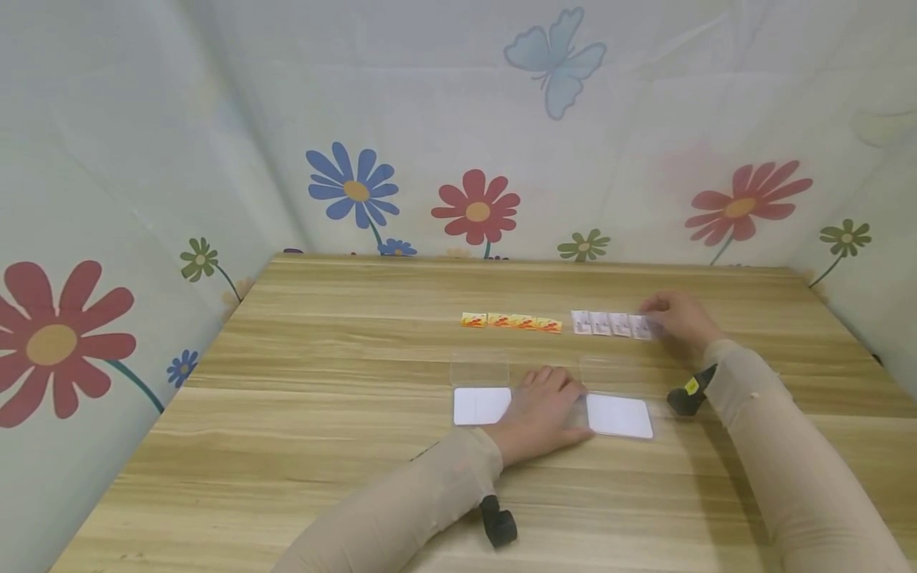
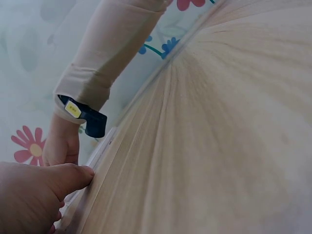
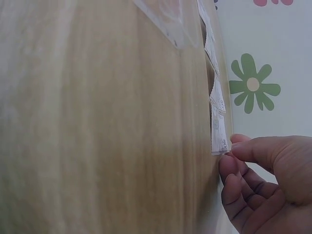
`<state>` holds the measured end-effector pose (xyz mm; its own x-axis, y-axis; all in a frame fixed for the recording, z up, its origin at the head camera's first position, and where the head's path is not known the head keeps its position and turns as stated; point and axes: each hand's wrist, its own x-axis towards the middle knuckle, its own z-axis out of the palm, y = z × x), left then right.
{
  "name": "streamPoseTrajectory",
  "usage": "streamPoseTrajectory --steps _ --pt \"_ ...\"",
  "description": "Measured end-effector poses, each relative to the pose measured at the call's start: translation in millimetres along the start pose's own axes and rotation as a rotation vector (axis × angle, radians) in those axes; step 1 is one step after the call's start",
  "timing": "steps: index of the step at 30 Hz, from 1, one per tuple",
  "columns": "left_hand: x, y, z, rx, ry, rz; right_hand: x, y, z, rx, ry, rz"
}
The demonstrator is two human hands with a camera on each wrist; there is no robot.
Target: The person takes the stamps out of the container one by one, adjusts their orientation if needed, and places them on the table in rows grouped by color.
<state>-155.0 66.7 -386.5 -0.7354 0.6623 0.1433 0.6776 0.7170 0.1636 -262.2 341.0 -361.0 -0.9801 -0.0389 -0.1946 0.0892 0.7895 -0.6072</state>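
Four-sided white packets [image 1: 600,323] lie in a row on the far right part of the table. My right hand [image 1: 679,320] is at the row's right end. In the right wrist view the thumb and index finger pinch the end of the last white packet [image 3: 219,136]. My left hand [image 1: 542,415] rests palm down between two clear cases with white inserts. It covers the right edge of the left case [image 1: 478,406], and its thumb lies by the left edge of the right case [image 1: 619,417]. In the left wrist view the thumb [image 2: 73,179] is extended; the other fingers are mostly hidden.
A row of orange and yellow packets [image 1: 511,321] lies left of the white ones. Transparent lids [image 1: 478,370] extend behind the cases. The wooden table [image 1: 301,358] meets a flower-printed curtain [image 1: 415,95] at the back and sides.
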Motion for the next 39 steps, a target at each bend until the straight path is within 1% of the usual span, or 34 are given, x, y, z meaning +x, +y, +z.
streamPoseTrajectory --steps 6,14,20,26,33,39 --pt "0.3 -0.2 1.4 0.001 0.004 -0.002 1.3 1.8 1.2 0.001 0.009 0.018" --pt "-0.2 -0.2 2.4 0.003 0.011 0.003 -1.3 3.5 0.5 -0.017 0.020 -0.010" --pt "-0.3 -0.4 2.6 0.004 0.004 -0.003 -2.3 4.9 -0.1 -0.032 0.037 -0.023" --pt "0.5 -0.8 2.8 -0.006 0.003 -0.003 -8.0 2.0 -2.4 -0.051 0.057 -0.035" --pt "2.0 -1.3 5.7 0.001 0.011 -0.006 -17.9 -2.5 -3.9 -0.053 0.095 -0.096" --pt "0.0 -2.3 5.2 -0.015 0.021 -0.004 -23.5 -2.3 -2.7 -0.063 0.149 -0.167"
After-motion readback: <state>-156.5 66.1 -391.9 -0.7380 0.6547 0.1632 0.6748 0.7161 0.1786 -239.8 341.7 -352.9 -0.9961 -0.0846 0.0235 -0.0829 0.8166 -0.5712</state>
